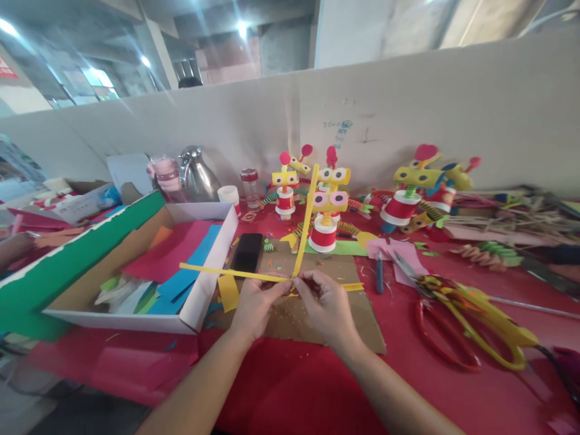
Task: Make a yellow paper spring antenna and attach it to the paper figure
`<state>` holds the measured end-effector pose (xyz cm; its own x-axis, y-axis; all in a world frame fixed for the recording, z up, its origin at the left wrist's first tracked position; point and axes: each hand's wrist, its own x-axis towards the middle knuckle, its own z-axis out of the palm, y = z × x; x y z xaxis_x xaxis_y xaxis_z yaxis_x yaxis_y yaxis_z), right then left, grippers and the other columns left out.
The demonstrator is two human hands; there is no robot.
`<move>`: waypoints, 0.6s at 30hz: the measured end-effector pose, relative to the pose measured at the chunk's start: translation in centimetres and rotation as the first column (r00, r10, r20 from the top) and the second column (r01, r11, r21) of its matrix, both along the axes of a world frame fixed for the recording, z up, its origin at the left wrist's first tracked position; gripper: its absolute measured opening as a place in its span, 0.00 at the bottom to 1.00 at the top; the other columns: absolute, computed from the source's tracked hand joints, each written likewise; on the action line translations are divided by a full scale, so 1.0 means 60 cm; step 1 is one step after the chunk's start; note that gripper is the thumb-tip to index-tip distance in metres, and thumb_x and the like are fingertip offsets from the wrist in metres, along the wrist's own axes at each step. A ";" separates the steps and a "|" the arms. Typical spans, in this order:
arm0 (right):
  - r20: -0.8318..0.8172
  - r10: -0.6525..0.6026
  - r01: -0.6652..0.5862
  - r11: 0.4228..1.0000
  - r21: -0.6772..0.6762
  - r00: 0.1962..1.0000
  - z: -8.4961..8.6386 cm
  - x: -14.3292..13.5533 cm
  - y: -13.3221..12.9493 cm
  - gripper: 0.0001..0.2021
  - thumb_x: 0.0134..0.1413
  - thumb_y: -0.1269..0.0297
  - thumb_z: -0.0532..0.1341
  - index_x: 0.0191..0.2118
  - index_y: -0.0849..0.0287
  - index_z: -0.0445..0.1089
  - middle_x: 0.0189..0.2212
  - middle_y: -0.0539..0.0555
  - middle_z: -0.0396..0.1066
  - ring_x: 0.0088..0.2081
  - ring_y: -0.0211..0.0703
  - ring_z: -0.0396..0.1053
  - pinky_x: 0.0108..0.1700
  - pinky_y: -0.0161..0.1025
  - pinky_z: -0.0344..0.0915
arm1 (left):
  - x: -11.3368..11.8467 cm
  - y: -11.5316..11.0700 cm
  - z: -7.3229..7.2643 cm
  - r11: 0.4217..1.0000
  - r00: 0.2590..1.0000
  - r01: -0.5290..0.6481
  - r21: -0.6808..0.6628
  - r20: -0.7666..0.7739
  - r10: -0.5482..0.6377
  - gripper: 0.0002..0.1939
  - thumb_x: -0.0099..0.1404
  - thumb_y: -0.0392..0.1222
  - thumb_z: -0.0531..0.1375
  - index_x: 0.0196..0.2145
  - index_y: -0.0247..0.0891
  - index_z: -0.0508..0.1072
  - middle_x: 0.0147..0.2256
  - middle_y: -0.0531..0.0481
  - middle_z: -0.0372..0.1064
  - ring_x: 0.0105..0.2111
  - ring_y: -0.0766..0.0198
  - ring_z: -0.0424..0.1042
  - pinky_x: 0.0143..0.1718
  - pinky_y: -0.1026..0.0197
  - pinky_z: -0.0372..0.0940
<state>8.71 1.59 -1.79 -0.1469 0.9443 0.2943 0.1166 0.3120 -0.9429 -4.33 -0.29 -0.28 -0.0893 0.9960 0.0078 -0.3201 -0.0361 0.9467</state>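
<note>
Both my hands pinch yellow paper strips where they meet, over a brown cardboard sheet. My left hand is closed on the joint from the left; one yellow paper strip reaches out past it over the box edge. My right hand grips the same joint with thumb and fingers. Another strip stands up and away from the joint, and a yellow strip end shows beyond my right hand. My fingertips partly hide how the strips cross. A yellow paper piece lies near my left hand.
Left stands a white box of coloured paper. A black phone lies behind my left hand. Paper-cup figures line the back. Right are a utility knife, red-handled scissors and a yellow glue gun.
</note>
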 end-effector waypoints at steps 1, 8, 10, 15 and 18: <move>-0.011 0.002 -0.002 1.000 -0.010 1.000 0.001 0.000 0.000 0.07 0.55 0.61 0.59 0.32 0.59 0.71 0.30 0.54 0.75 0.32 0.43 0.72 0.36 0.38 0.69 | -0.001 0.000 -0.001 1.000 1.000 -0.002 -0.020 -0.001 0.002 0.05 0.51 0.36 0.66 0.28 0.33 0.77 0.29 0.48 0.74 0.32 0.63 0.71 0.36 0.62 0.64; -0.236 0.052 -0.086 0.987 -0.135 0.970 0.019 -0.006 -0.003 0.08 0.50 0.61 0.63 0.34 0.60 0.73 0.30 0.55 0.76 0.32 0.44 0.74 0.37 0.40 0.71 | 0.000 0.006 -0.013 0.997 0.985 -0.011 -0.073 0.172 0.024 0.07 0.50 0.37 0.67 0.29 0.33 0.78 0.27 0.48 0.75 0.29 0.64 0.72 0.38 0.60 0.65; -0.257 0.047 -0.088 0.985 -0.149 0.965 0.019 -0.006 -0.003 0.08 0.49 0.61 0.63 0.34 0.60 0.73 0.30 0.55 0.76 0.32 0.44 0.74 0.37 0.40 0.72 | 0.002 0.006 -0.014 0.998 0.980 -0.001 -0.067 0.198 0.014 0.07 0.50 0.37 0.67 0.29 0.33 0.78 0.27 0.48 0.75 0.29 0.63 0.73 0.38 0.59 0.66; -0.268 0.032 -0.083 0.979 -0.184 0.963 0.016 -0.006 0.001 0.09 0.47 0.60 0.64 0.32 0.61 0.73 0.29 0.55 0.76 0.31 0.43 0.74 0.35 0.39 0.71 | 0.005 0.003 -0.008 1.000 0.986 -0.021 -0.020 0.165 0.024 0.04 0.51 0.37 0.67 0.27 0.34 0.77 0.28 0.49 0.75 0.31 0.64 0.72 0.38 0.61 0.65; -0.293 0.037 -0.100 0.974 -0.203 0.955 0.018 -0.004 0.002 0.09 0.46 0.61 0.65 0.31 0.61 0.74 0.28 0.54 0.76 0.30 0.41 0.73 0.34 0.37 0.70 | 0.001 0.002 0.001 1.000 0.994 -0.025 0.004 0.105 0.025 0.05 0.49 0.35 0.67 0.28 0.34 0.77 0.29 0.49 0.74 0.33 0.63 0.72 0.39 0.61 0.64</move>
